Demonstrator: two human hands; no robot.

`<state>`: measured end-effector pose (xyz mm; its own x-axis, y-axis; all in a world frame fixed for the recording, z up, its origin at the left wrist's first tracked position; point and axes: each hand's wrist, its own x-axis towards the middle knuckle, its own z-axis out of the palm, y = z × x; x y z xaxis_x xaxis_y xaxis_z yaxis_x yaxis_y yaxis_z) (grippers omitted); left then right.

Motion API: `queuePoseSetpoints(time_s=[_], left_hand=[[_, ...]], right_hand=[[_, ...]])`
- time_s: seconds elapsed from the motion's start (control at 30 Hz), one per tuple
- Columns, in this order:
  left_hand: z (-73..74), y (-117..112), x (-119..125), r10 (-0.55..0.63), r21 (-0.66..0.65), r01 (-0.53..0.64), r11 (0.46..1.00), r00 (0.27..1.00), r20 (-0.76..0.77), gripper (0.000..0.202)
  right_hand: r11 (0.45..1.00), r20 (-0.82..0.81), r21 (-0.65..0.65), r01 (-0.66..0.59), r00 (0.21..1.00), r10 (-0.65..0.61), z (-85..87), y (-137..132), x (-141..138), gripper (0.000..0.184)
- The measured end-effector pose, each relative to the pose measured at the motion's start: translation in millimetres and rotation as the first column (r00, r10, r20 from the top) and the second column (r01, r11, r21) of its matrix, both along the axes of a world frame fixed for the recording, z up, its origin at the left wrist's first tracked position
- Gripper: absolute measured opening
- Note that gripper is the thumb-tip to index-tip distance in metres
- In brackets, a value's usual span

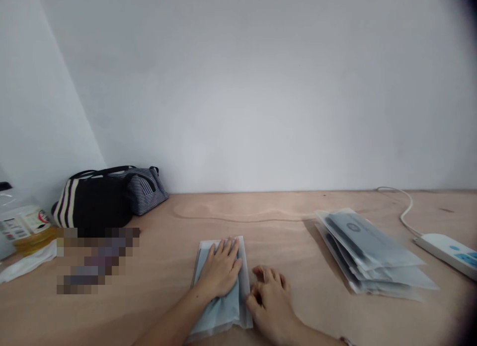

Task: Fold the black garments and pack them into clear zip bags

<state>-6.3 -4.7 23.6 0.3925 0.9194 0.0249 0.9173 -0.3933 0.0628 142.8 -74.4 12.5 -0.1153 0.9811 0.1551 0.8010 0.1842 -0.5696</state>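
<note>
Frosted pouch (pixel 223 313): laid flat on the near part of the surface (pixel 290 236), in front of the wearer; something pale blue is seen through its film, short of the clear right margin.
Left hand (pixel 221 269): placed palm down on the pouch, fingers spread; the film and its contents are probably pinned this way so that neither slides or puckers.
Right hand (pixel 272 301): fingers curled, set just beside the pouch's right edge; whether the edge is touched or pinched cannot be told. The margin is likely within easy reach from there.
Pouch stack (pixel 372 236): similar frosted pouches, dark contents showing, piled slightly fanned to the right; presumably set aside there so that the working spot is not crowded.
Power strip (pixel 447 254): lies at the right edge of view, its white cable (pixel 406 212) run back toward the wall (pixel 261 87), well apart from both hands.
Back left: black bag (pixel 99 202) and striped bag (pixel 147 194) stood near the wall, bottle (pixel 32 226) beside them, apparently out of the way.
</note>
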Motion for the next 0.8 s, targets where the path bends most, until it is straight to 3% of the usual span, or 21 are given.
queuePoseSetpoints(time_s=[0.13,0.37,0.47,0.6,0.8], left_hand=[[-2.8,1.5,-0.6,-0.004,0.006,0.004,1.000,1.000,0.013,0.053],[-3.9,1.1,-1.4,0.018,0.017,-0.019,1.000,0.997,0.076,0.053],[-5.4,2.0,-3.1,0.030,0.008,-0.031,0.999,0.988,0.152,0.053],[-5.0,3.1,-6.4,0.050,0.011,-0.056,0.998,0.953,0.300,0.053],[-1.0,-0.4,-8.5,-0.008,0.080,-0.020,0.997,0.943,0.332,0.052]], right_hand=[[0.997,-0.094,-0.020,-0.069,0.993,0.067,2.2,-2.5,9.6,0.017],[0.998,-0.190,0.020,-0.058,0.980,0.061,5.6,46.4,12.2,0.011],[0.999,-0.146,-0.029,0.016,0.989,-0.020,7.3,59.3,0.5,0.013],[0.989,-0.016,-0.081,0.121,0.992,-0.123,10.2,65.9,-21.8,0.032],[0.995,0.116,-0.060,0.079,0.991,-0.072,9.2,68.5,-36.1,0.032]])
